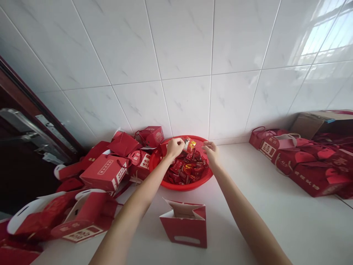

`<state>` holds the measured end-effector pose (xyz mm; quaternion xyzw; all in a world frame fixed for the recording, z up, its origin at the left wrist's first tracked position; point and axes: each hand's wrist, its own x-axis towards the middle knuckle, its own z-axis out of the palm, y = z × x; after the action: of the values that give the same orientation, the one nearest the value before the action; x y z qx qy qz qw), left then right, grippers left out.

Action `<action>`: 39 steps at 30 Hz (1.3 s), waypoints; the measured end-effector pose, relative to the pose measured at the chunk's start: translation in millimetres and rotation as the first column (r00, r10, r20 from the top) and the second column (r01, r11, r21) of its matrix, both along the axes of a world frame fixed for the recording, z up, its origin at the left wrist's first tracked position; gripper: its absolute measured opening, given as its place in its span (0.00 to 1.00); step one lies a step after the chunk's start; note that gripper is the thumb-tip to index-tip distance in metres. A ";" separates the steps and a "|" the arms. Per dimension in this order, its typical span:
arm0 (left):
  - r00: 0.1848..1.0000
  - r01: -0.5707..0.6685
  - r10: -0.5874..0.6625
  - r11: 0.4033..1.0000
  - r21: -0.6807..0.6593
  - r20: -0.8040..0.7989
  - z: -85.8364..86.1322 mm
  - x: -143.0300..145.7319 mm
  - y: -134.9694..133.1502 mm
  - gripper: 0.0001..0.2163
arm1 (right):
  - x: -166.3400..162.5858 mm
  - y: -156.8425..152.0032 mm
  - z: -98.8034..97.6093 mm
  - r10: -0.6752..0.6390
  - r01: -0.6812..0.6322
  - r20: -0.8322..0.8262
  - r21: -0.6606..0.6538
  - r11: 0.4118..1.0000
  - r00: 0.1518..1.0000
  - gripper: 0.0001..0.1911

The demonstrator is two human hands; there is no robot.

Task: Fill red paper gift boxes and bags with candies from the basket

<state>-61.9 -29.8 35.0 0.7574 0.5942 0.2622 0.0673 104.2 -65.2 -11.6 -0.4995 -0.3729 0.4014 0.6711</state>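
My left hand (pixel 175 148) is over the red plastic basket (pixel 176 187), its fingers pinched at the edge of a shiny red-and-gold wrapped packet (pixel 190 145). What kind of sweet or snack it contains cannot be made out. At the basket's right rim hovers my right hand (pixel 211 152), fingers bent and slightly apart, with nothing visible between them. Many small red wrapped packets (pixel 183 170) fill the basket. In front of it, between my forearms, a red paper gift box (pixel 187 230) stands with its top open, and the part of its inside that shows is pale.
Red gift boxes (pixel 100 171) are heaped at the left, beside a dark door with a metal handle (pixel 16 119). More red boxes (pixel 306 162) stand at the right near a brown cardboard carton (pixel 309 125). A white tiled wall (pixel 184 103) rises behind the white countertop (pixel 237 173).
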 end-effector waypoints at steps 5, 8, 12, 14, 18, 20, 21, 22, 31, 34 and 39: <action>0.981 0.004 -0.027 0.992 -0.122 -0.190 -2.4 0.4 -1.0 0.14 | 0.0 -4.5 4.2 0.012 -0.012 -0.022 -0.011 1.000 1.000 0.11; 0.942 0.057 -0.107 0.985 -0.163 -0.318 -6.3 5.0 -1.3 0.11 | 0.4 -5.6 6.2 0.035 -0.035 -0.033 -0.014 0.999 0.999 0.12; 0.844 0.239 -0.320 0.943 -0.231 -0.431 -11.4 18.6 4.5 0.11 | -0.1 -3.7 5.4 0.036 -0.037 -0.058 -0.011 0.999 0.998 0.12; 0.777 0.320 -0.431 0.898 -0.303 -0.458 -16.7 28.8 10.7 0.10 | -0.5 -2.1 3.6 0.052 -0.053 -0.068 0.001 0.999 0.996 0.12; 0.688 0.369 -0.514 0.856 -0.362 -0.513 -34.3 49.3 22.9 0.15 | -1.6 0.2 0.0 0.025 -0.024 -0.114 0.017 1.000 0.993 0.12; 0.675 0.372 -0.506 0.862 -0.344 -0.537 -42.2 54.8 26.7 0.22 | -2.2 0.5 -1.0 0.017 -0.015 -0.138 0.015 1.000 0.990 0.12; 0.673 0.374 -0.503 0.864 -0.338 -0.543 -44.8 55.6 27.9 0.23 | -2.4 0.4 -1.2 0.020 -0.018 -0.145 0.013 1.000 0.989 0.11; 0.671 0.376 -0.504 0.863 -0.337 -0.544 -46.2 55.2 28.8 0.23 | -2.5 0.3 -1.2 0.022 -0.021 -0.149 0.012 1.000 0.989 0.11; 0.671 0.356 -0.559 0.819 -0.450 -0.487 -33.0 40.5 22.6 0.08 | -0.8 -2.2 3.7 0.049 -0.047 -0.168 0.019 0.999 0.985 0.11; 0.667 0.328 -0.581 0.791 -0.516 -0.466 -31.4 44.4 19.5 0.05 | -0.6 -2.4 4.7 0.047 -0.044 -0.174 0.023 0.999 0.984 0.11; 0.691 0.319 -0.607 0.743 -0.589 -0.391 -28.7 45.5 18.7 0.07 | -1.4 -2.8 5.1 0.055 -0.053 -0.180 0.020 0.998 0.982 0.11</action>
<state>-16.4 -11.1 6.3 0.8869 0.4127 -0.1533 0.1399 102.8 -68.0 -6.5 -0.4457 -0.3271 0.4602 0.6947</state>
